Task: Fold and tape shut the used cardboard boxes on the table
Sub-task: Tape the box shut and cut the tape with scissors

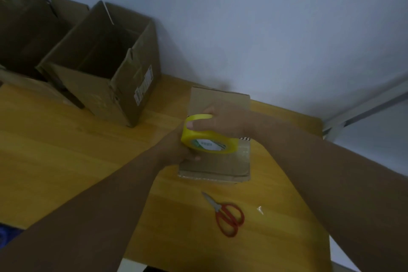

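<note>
Yellow tape roll (205,139) x1 in left hand (176,150), right hand (223,123); scissors (229,216) x1.

Red-handled metal scissors (218,207) lie closed, blades pointing up-left. Just right of them sits a small clear scrap (260,209) (tape or plastic, unclear). Behind is a pale blue-grey wall (265,28), with a grey metal rail (364,106) at right.

The left forearm (99,201) and right forearm (320,161) converged ahead. The right hand (223,122) clasped the yellow tape roll (207,137) from above, thumb on its side; the left hand (174,150) gripped its lower-left edge.
</note>
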